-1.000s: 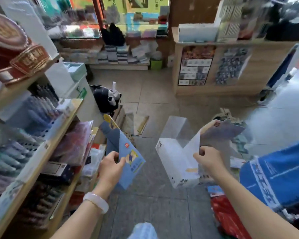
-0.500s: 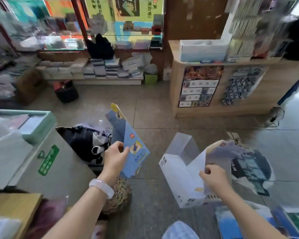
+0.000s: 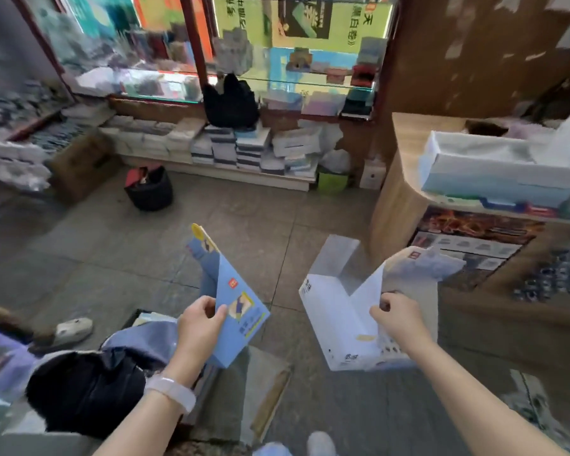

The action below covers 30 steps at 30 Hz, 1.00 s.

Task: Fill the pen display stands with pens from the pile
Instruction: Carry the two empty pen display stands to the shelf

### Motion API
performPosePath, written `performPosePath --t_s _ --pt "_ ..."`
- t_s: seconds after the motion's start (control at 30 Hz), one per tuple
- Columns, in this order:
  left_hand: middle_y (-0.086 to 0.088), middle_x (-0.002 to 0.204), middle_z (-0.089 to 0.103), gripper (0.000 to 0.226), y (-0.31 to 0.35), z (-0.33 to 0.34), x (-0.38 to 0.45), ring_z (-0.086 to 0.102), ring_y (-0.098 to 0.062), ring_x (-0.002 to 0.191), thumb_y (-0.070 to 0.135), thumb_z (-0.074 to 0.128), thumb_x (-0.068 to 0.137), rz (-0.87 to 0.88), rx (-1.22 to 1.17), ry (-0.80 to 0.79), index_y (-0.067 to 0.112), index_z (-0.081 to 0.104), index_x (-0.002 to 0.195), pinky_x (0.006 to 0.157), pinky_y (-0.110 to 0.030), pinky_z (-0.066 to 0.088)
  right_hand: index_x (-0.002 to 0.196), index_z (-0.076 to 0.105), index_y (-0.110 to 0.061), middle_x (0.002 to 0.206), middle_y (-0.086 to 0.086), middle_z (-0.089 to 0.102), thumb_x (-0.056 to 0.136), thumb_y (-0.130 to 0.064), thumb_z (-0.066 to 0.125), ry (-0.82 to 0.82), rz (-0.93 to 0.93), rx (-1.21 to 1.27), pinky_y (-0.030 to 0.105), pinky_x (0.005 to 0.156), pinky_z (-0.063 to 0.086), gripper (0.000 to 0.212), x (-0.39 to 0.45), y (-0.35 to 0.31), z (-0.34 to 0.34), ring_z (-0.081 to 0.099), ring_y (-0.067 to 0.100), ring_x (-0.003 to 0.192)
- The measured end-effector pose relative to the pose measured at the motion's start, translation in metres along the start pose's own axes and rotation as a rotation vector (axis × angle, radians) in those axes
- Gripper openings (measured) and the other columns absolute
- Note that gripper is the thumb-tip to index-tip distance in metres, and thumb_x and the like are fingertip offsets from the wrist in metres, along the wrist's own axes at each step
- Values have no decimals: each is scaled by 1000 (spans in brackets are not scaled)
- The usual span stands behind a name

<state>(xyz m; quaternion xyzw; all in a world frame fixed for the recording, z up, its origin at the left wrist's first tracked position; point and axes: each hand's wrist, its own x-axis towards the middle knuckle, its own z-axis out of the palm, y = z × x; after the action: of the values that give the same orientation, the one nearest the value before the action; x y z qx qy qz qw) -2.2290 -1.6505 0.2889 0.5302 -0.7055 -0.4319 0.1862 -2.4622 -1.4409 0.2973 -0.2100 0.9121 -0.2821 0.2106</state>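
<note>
My left hand (image 3: 200, 327) grips a blue printed cardboard piece (image 3: 231, 292) by its lower edge and holds it upright above the floor. My right hand (image 3: 397, 320) pinches the flap of a white open-topped carton with clear plastic walls (image 3: 336, 320), an empty pen display stand held at waist height. A white band sits on my left wrist. No pens or pen pile show in this view.
A wooden counter (image 3: 399, 179) with a pale blue box (image 3: 494, 169) stands at the right. Stacks of notebooks (image 3: 237, 149) line the back shelf below a glass display. A black basket (image 3: 149, 189) sits on the tiled floor. A black bag (image 3: 86, 390) and flat cardboard (image 3: 264, 390) lie near my feet.
The view has swung right, away from the pen shelves toward the shop floor and counter. Both hands keep the same hold on the blue card and the white stand.
</note>
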Motion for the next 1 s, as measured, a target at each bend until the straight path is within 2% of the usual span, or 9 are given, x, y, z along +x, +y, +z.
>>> performPosePath --t_s 0.13,0.2,0.37,0.43,0.47,0.6,0.8,0.9,1.0 --pt "-7 76 64 15 15 -3 65 58 -24 72 14 61 87 -71 -53 64 7 59 75 62 -33 42 57 39 -7 63 10 40 84 -9 55 -68 -87 -19 33 53 23 32 95 -68 3 38 24 59" --pt "-5 73 62 15 19 -1 114 55 -21 69 12 62 87 -112 -73 107 7 59 73 59 -31 39 58 47 -2 63 10 44 85 -10 55 -109 -109 -29 33 53 29 30 152 -102 15 42 23 60" --pt "-6 68 58 21 35 -2 269 52 -22 72 5 63 83 -151 -92 200 11 55 65 59 -31 35 60 52 -10 62 4 50 88 -16 56 -193 -191 -37 28 55 38 29 282 -186 56 49 17 60" --pt "-6 65 56 23 50 -9 334 50 -20 70 1 63 82 -170 -142 230 10 54 63 55 -23 37 64 56 -8 63 4 54 89 -16 56 -235 -174 -45 31 59 44 26 330 -220 72 51 16 61" --pt "-8 65 57 23 60 -15 354 49 -19 69 0 63 82 -162 -163 242 9 55 63 53 -20 37 61 54 -9 61 3 52 89 -15 56 -249 -174 -50 28 56 43 28 342 -233 74 50 15 58" --pt "-11 67 57 20 90 -47 469 46 -19 66 5 63 83 -138 -203 360 7 55 65 62 -31 37 54 45 -13 54 0 45 88 -13 55 -296 -244 -90 16 46 27 36 431 -301 96 41 11 51" --pt "-9 68 58 20 101 -83 608 48 -20 66 7 63 84 -159 -200 446 9 55 65 66 -33 39 51 33 -12 53 1 34 82 -9 56 -327 -313 -165 26 49 20 39 557 -399 148 33 13 51" --pt "-13 75 62 12 91 -97 691 51 -23 70 7 63 84 -222 -189 474 2 59 73 68 -36 42 52 35 -10 56 3 36 81 -10 56 -365 -344 -159 29 53 26 36 635 -464 191 36 17 54" --pt "-12 68 58 21 82 -115 760 48 -22 65 3 62 84 -302 -219 521 7 55 65 62 -34 38 53 36 -11 57 2 37 84 -11 55 -391 -389 -161 27 52 28 37 703 -543 226 36 16 53"
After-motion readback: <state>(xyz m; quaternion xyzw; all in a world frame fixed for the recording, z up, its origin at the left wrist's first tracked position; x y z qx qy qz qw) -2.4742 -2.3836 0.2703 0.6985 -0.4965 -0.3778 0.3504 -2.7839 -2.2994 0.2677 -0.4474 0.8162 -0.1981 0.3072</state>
